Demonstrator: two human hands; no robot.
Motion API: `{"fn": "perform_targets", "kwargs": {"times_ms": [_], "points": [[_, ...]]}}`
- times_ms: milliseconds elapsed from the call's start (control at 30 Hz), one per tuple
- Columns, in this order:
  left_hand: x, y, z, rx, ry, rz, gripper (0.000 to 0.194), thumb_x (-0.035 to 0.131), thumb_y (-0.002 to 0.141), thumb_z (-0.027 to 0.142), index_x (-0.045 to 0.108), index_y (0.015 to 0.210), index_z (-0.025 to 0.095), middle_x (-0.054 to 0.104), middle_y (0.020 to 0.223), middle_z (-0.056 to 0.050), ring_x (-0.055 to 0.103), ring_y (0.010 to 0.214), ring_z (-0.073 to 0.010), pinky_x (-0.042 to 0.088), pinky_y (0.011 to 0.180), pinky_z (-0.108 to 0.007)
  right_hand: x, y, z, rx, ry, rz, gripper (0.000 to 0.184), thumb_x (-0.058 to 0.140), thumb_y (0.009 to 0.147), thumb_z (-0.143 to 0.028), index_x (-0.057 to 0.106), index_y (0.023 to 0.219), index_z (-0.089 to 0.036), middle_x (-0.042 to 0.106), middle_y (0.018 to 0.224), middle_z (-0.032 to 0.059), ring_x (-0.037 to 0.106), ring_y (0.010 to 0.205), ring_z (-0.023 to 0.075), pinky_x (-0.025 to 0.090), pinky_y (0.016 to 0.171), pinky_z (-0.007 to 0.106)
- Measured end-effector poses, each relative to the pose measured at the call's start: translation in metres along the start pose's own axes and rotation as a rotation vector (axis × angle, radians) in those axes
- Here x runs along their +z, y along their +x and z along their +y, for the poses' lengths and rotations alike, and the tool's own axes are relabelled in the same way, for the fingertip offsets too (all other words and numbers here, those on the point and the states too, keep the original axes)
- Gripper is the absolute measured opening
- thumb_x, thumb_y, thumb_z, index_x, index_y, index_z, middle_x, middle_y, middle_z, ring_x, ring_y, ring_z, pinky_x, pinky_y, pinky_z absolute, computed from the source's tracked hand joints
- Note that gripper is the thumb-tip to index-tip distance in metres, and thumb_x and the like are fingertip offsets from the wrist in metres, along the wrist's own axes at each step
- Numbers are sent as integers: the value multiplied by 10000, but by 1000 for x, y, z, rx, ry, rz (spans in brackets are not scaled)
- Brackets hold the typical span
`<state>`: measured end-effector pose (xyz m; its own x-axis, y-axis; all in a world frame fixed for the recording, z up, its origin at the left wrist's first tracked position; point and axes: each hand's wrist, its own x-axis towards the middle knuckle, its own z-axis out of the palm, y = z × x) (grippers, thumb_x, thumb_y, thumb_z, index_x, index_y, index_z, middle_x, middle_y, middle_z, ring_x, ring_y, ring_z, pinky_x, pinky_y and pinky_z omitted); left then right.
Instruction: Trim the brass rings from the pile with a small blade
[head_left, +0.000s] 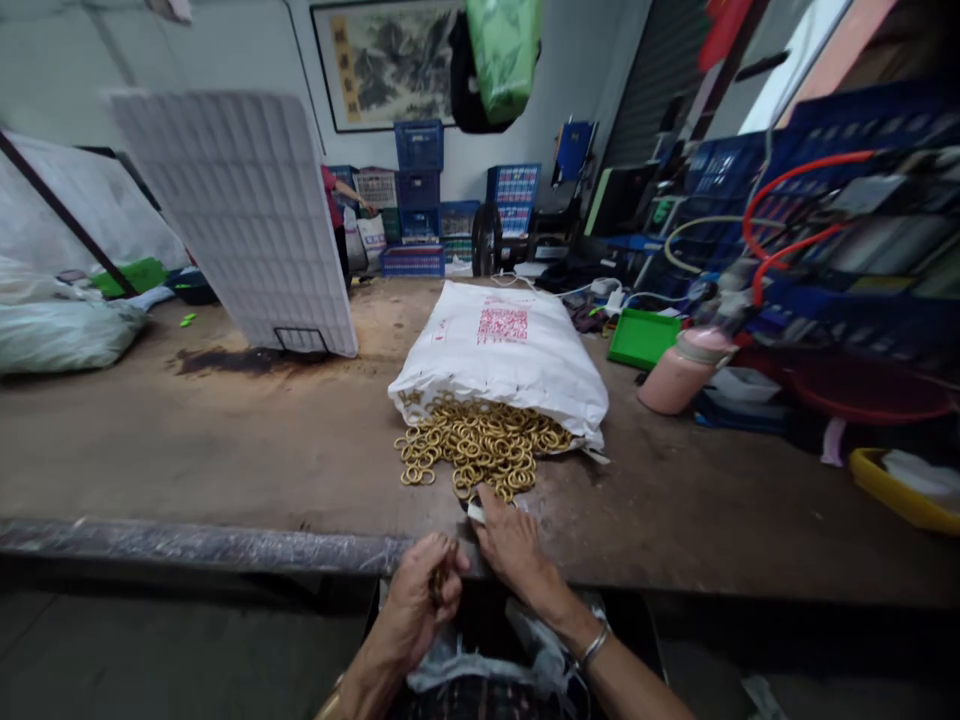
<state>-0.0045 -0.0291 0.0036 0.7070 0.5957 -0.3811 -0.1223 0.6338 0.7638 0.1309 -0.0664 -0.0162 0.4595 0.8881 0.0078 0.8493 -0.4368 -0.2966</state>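
A heap of brass-coloured rings (480, 445) spills from the mouth of a white sack (495, 345) lying on the brown table (225, 450). At the table's front edge my left hand (424, 590) is closed, with a bit of brass-coloured metal, apparently rings, showing between its fingers. My right hand (517, 545) reaches to the near edge of the heap, its index fingertip at the closest rings. Beside its thumb and fingers shows a small white piece (476, 512) with something dark next to it; its kind is unclear, and the other fingers are partly hidden.
A white ribbed panel (240, 220) stands upright at the left behind the work area. To the right are a green tray (643, 338), a pink bottle (684, 372) and a yellow tray (900, 500). A green item (504, 60) hangs overhead. Another person's arm (349, 190) shows behind the panel.
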Motion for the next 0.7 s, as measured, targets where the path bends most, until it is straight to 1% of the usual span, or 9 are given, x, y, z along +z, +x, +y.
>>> {"fn": "perform_targets", "kwargs": {"times_ms": [100, 233, 267, 333, 433, 500, 567, 633, 700], "points": [[-7, 6, -3, -5, -62, 23, 351, 602, 686, 482, 478, 694, 154, 553, 682, 2, 367, 396, -27, 208, 333, -150, 0, 4, -2, 32, -41, -41, 272, 429, 797, -159, 507, 1055, -194, 661, 870, 80, 612, 797, 224, 329, 621, 281], [-17, 17, -8, -120, -198, 27, 410, 731, 557, 401, 546, 853, 186, 552, 603, 37, 359, 339, -31, 184, 316, -148, 3, 8, 0, 80, -26, -27, 289, 428, 787, -128, 491, 1065, -178, 663, 883, 87, 617, 814, 226, 344, 644, 283], [-19, 21, -9, -146, -234, 25, 399, 743, 547, 379, 559, 840, 179, 553, 592, 35, 377, 342, -33, 194, 322, -146, 4, 8, 1, 79, -16, -23, 286, 434, 784, -130, 488, 1061, -176, 661, 900, 91, 613, 831, 228, 347, 653, 283], [-23, 27, -10, -200, -302, 38, 334, 762, 534, 348, 563, 715, 150, 559, 574, 21, 409, 355, -33, 215, 336, -139, 9, 10, 3, 85, 5, -23, 279, 452, 781, -154, 478, 1059, -165, 662, 889, 96, 611, 834, 235, 349, 656, 285], [-26, 33, -11, -224, -338, 86, 326, 783, 513, 322, 537, 593, 125, 588, 593, -12, 480, 421, -53, 247, 357, -133, 18, 11, 8, 75, 20, 28, 294, 466, 775, -166, 460, 1069, -164, 660, 890, 96, 606, 835, 233, 346, 653, 278], [-26, 35, -11, -201, -276, 105, 341, 778, 516, 361, 549, 595, 122, 591, 584, -21, 505, 457, -66, 262, 371, -132, 22, 11, 12, 58, 49, 57, 286, 459, 753, -122, 474, 1032, -181, 661, 866, 74, 608, 804, 213, 338, 641, 261], [-26, 37, -11, -173, -133, 77, 385, 752, 525, 445, 554, 596, 123, 568, 529, -19, 482, 435, -66, 259, 370, -136, 22, 10, 15, 18, 132, 75, 252, 441, 735, -91, 492, 956, -202, 657, 812, 40, 606, 755, 184, 334, 626, 241], [-25, 42, -12, -122, 27, 71, 442, 720, 509, 532, 533, 587, 140, 527, 461, 1, 425, 383, -61, 236, 356, -149, 19, 7, 16, -37, 262, 88, 173, 427, 750, -119, 492, 879, -215, 639, 750, 15, 594, 704, 159, 338, 612, 223], [-24, 46, -14, -55, 143, 112, 473, 697, 488, 582, 535, 640, 165, 503, 438, 26, 389, 359, -66, 228, 352, -165, 17, 4, 14, -90, 386, 101, 81, 420, 784, -205, 482, 834, -222, 616, 709, 5, 576, 668, 149, 350, 603, 214]]}}
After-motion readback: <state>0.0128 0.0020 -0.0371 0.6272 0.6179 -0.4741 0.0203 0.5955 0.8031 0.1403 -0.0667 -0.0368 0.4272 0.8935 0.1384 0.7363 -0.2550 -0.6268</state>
